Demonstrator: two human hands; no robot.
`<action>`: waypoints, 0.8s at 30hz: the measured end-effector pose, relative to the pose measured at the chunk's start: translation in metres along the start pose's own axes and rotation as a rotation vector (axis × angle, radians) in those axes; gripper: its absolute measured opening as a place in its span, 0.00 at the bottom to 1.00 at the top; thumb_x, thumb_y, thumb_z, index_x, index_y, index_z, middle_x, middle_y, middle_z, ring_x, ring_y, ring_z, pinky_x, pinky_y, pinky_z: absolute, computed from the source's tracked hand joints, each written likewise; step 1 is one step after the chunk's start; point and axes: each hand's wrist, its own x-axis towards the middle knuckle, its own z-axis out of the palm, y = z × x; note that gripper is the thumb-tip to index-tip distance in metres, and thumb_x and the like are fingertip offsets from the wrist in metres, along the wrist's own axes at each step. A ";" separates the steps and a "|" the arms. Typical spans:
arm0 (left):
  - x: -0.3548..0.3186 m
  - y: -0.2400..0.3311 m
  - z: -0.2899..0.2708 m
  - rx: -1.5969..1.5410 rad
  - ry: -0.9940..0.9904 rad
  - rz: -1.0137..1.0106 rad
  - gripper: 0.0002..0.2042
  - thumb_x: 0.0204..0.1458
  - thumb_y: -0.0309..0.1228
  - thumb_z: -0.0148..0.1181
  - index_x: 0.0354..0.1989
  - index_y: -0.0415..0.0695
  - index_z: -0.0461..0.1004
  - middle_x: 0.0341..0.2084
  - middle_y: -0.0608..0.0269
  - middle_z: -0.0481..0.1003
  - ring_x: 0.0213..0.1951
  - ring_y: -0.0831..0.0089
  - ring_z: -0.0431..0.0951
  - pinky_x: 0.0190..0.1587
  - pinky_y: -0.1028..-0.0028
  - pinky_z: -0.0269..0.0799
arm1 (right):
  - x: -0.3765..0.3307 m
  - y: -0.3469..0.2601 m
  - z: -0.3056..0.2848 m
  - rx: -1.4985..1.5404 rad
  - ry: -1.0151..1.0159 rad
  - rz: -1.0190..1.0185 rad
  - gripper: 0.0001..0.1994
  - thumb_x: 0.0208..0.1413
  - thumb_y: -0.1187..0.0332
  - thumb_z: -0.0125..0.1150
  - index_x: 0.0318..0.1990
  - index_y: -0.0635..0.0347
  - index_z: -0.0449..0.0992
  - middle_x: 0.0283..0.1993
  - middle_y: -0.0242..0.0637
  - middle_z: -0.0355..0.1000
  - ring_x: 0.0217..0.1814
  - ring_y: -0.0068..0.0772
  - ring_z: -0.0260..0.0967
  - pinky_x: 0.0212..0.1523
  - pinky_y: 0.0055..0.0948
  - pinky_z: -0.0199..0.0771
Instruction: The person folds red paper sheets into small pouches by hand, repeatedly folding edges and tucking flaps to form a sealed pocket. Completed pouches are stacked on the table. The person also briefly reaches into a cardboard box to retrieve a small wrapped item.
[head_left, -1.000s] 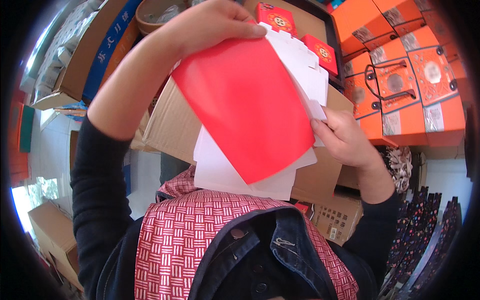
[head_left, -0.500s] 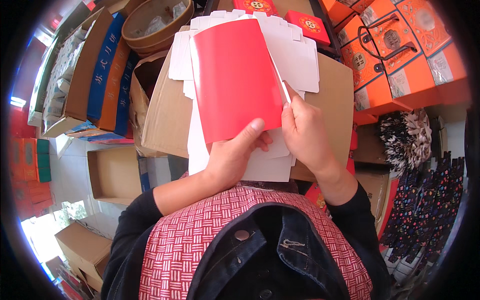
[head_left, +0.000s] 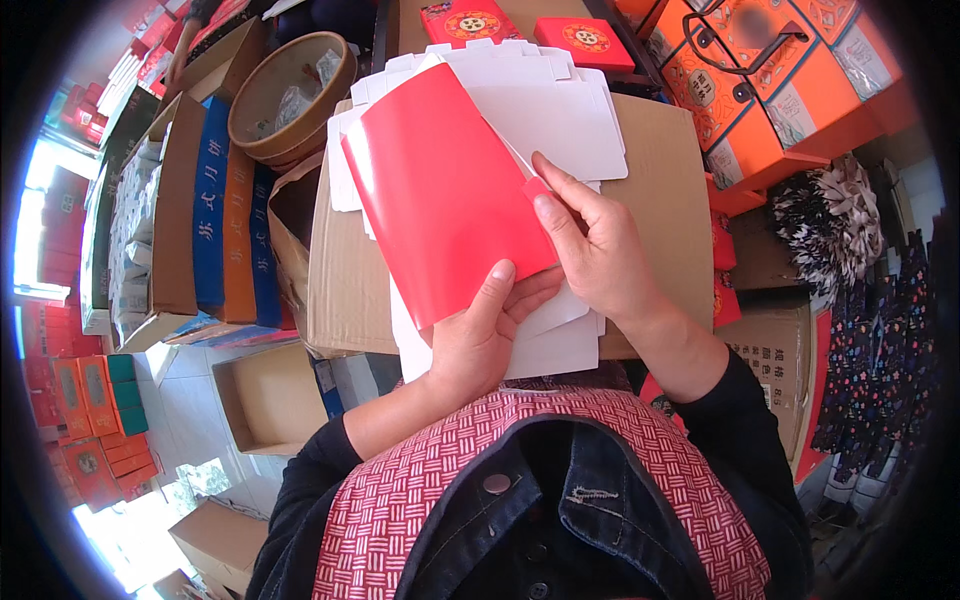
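Note:
A glossy red cardboard box blank (head_left: 440,190) with a white underside slants across the middle, its broad face bowed. My left hand (head_left: 475,335) grips its lower edge, thumb on the red face and fingers underneath. At its right edge, my right hand (head_left: 605,245) pinches a small flap (head_left: 537,187) between thumb and forefinger; a little of the flap's red side shows by the thumb. Beneath lies a stack of white die-cut blanks (head_left: 560,120) with tabs along the edges. The stack rests on a brown cardboard surface (head_left: 655,220). The blank's underside is mostly hidden.
Two red boxes with round emblems, one here (head_left: 585,42), sit beyond the stack. Orange handled gift boxes (head_left: 760,90) stand far right, above dark floral ribbons (head_left: 870,350). At left are a round tub (head_left: 255,125), an open carton (head_left: 175,200) and a shallow tray (head_left: 265,395).
The red blank has tilted further left. My right thumb and forefinger have shifted along its edge, and the flap's red side now shows. The whole view has shifted slightly.

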 end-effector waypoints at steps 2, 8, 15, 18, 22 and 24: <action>0.000 -0.001 0.000 -0.016 -0.003 0.010 0.19 0.62 0.29 0.46 0.59 0.35 0.56 0.54 0.48 0.67 0.52 0.52 0.73 0.57 0.58 0.69 | 0.002 0.000 0.002 -0.035 0.031 -0.038 0.20 0.64 0.64 0.48 0.56 0.72 0.67 0.46 0.56 0.74 0.48 0.38 0.74 0.48 0.27 0.71; -0.001 -0.002 -0.002 -0.053 -0.004 0.005 0.19 0.62 0.29 0.46 0.60 0.35 0.56 0.54 0.48 0.67 0.53 0.52 0.72 0.58 0.58 0.69 | 0.001 -0.001 0.008 -0.064 0.029 0.020 0.19 0.65 0.65 0.46 0.57 0.72 0.66 0.49 0.55 0.73 0.52 0.38 0.72 0.51 0.27 0.69; 0.001 -0.005 -0.003 -0.069 -0.020 0.036 0.20 0.63 0.29 0.46 0.61 0.37 0.55 0.57 0.49 0.64 0.56 0.53 0.69 0.59 0.58 0.67 | 0.000 -0.007 0.011 0.059 -0.056 0.114 0.21 0.66 0.67 0.40 0.61 0.73 0.62 0.59 0.50 0.66 0.63 0.33 0.62 0.61 0.24 0.59; 0.000 -0.004 -0.003 -0.079 -0.026 0.029 0.20 0.63 0.29 0.46 0.61 0.38 0.54 0.57 0.49 0.63 0.57 0.53 0.68 0.60 0.58 0.65 | 0.000 -0.007 0.012 0.109 -0.086 0.062 0.22 0.67 0.67 0.39 0.64 0.72 0.57 0.64 0.50 0.60 0.67 0.35 0.57 0.64 0.25 0.54; 0.000 -0.004 -0.002 -0.119 -0.015 0.026 0.19 0.63 0.28 0.45 0.61 0.38 0.55 0.57 0.51 0.64 0.57 0.55 0.68 0.62 0.58 0.64 | -0.004 -0.007 0.011 0.176 -0.128 -0.037 0.24 0.67 0.67 0.37 0.67 0.70 0.51 0.69 0.49 0.53 0.71 0.37 0.50 0.67 0.26 0.49; 0.000 -0.005 0.000 -0.134 0.005 0.057 0.19 0.63 0.28 0.45 0.61 0.39 0.55 0.56 0.52 0.64 0.57 0.57 0.68 0.62 0.58 0.63 | -0.006 -0.008 0.010 0.193 -0.160 -0.014 0.24 0.67 0.67 0.37 0.67 0.70 0.50 0.69 0.48 0.53 0.72 0.36 0.49 0.67 0.27 0.48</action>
